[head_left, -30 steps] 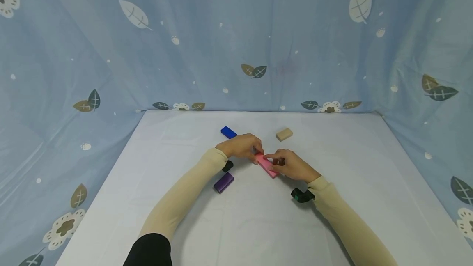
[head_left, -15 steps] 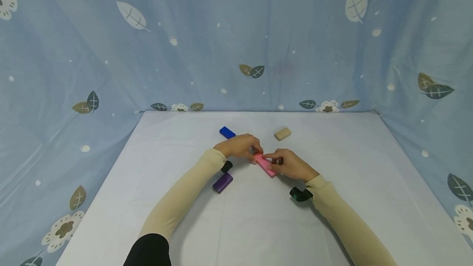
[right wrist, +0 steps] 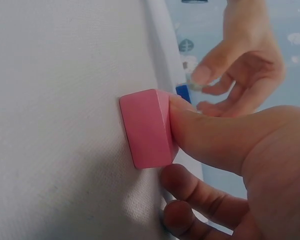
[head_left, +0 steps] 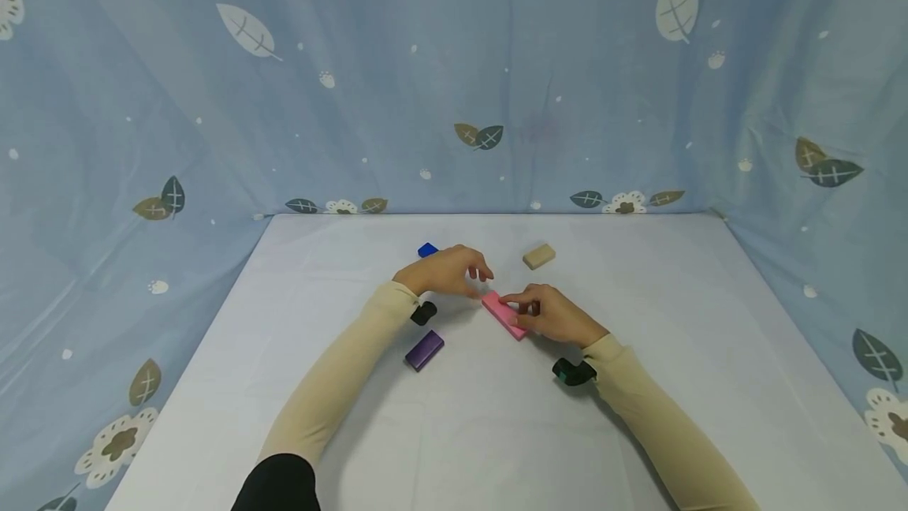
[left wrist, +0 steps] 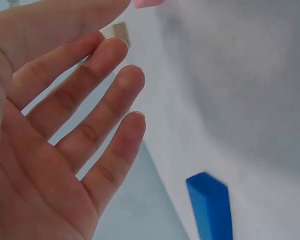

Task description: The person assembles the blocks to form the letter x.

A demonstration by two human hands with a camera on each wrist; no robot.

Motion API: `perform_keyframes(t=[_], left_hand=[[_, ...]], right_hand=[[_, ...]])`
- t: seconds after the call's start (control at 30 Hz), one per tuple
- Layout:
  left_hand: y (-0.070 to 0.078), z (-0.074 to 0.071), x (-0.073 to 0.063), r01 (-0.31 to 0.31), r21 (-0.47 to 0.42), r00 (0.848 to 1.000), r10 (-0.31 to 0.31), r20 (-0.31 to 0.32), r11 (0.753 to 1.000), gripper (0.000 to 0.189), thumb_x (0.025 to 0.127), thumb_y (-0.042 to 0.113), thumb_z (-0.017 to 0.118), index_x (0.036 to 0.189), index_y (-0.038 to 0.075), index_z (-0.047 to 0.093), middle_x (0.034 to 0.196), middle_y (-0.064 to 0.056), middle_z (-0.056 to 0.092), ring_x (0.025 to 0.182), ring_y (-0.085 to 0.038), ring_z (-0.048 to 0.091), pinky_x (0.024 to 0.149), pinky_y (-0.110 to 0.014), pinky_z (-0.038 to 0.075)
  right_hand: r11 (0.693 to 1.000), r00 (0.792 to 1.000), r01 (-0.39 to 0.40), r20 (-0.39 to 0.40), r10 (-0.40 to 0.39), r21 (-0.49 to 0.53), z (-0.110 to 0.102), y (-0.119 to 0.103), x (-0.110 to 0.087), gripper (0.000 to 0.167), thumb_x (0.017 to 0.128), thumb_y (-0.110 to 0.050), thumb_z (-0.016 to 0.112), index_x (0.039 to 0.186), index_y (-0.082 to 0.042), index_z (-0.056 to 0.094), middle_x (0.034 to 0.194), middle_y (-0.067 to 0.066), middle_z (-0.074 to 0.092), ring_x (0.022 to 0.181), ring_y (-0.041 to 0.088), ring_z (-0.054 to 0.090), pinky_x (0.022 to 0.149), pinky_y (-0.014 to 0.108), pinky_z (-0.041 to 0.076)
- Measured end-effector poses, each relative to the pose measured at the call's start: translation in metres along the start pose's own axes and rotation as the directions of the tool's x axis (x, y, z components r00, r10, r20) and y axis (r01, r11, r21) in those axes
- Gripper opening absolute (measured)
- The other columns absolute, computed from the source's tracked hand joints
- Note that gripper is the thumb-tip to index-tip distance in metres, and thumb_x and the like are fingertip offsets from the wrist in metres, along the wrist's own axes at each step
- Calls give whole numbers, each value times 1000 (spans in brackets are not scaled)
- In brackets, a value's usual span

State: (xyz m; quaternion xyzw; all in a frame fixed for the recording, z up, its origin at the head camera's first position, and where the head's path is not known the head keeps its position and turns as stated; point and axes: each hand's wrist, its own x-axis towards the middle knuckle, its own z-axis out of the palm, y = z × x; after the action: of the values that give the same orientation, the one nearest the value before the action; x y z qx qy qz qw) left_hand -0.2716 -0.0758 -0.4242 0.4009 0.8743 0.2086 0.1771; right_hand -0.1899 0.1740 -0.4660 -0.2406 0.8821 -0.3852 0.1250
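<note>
A long pink block [head_left: 500, 315] lies on the white table. My right hand [head_left: 559, 315] pinches it between thumb and fingertips; in the right wrist view the thumb presses one side of the pink block [right wrist: 145, 130], with curled fingers just below. My left hand [head_left: 445, 268] is off the block's far end, its fingers loosely bent around nothing. In the left wrist view the left hand's fingers [left wrist: 97, 110] are spread apart, palm showing. Behind that hand a blue block [head_left: 427, 249] is partly hidden; the left wrist view shows one end of the blue block [left wrist: 210, 207].
A purple block [head_left: 425, 351] lies near the left forearm. Farther back to the right is a pale wooden block [head_left: 539, 256]. The white table [head_left: 496, 432] ends at a blue curtain [head_left: 369, 101] with leaf and flower prints.
My left hand has let go of the pink block's far end and moved left and back, covering more of the blue block. The right hand keeps its hold on the pink block.
</note>
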Motion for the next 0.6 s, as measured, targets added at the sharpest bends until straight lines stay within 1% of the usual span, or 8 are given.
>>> perform_keyframes(t=[0.13, 0.23, 0.33, 0.43, 0.6], left_hand=[[-3, -7, -8, -43, -16, 998, 42, -50, 999, 37, 91, 19, 80, 125, 8, 74, 119, -6, 74, 106, -20, 66, 96, -39, 55], [-5, -9, -16, -59, -25, 994, 56, -96, 998, 36, 92, 22, 79, 124, 7, 75, 116, -9, 74, 103, -20, 67, 93, -38, 56], [-6, -10, -25, -49, -37, 989, 43, -145, 998, 35, 93, 25, 78, 123, 7, 75, 113, -10, 75, 98, -17, 66, 88, -35, 55], [-5, -12, -34, -36, -46, 982, 27, -190, 998, 34, 94, 27, 77, 121, 8, 76, 110, -8, 75, 94, -15, 65, 84, -32, 54], [0, -14, -49, -23, -78, 966, 2, -257, 997, 31, 94, 28, 78, 117, 8, 77, 106, -4, 76, 91, -14, 65, 83, -34, 55]], right_hand=[[1000, 1000, -8, -5, 7, -17, 0, -2, 0, 41, 93, -8, 74, 133, -7, 70, 86, 3, 65, 75, 14, 51, 63, 23, 44], [1000, 1000, -13, -6, 13, -28, 0, -3, 0, 40, 93, -8, 74, 133, -7, 70, 86, 3, 65, 75, 14, 51, 64, 24, 44], [999, 1000, -19, -3, 19, -28, 0, -4, 0, 40, 93, -8, 74, 133, -6, 70, 85, 3, 65, 75, 14, 51, 64, 24, 43], [999, 1000, -22, -3, 22, -24, 0, -4, 0, 41, 93, -8, 74, 133, -6, 70, 84, 2, 64, 75, 15, 50, 64, 23, 43], [999, 1000, -16, -4, 16, -28, 0, -3, 0, 40, 94, -9, 74, 133, -6, 70, 84, 2, 63, 74, 14, 50, 63, 23, 43]])
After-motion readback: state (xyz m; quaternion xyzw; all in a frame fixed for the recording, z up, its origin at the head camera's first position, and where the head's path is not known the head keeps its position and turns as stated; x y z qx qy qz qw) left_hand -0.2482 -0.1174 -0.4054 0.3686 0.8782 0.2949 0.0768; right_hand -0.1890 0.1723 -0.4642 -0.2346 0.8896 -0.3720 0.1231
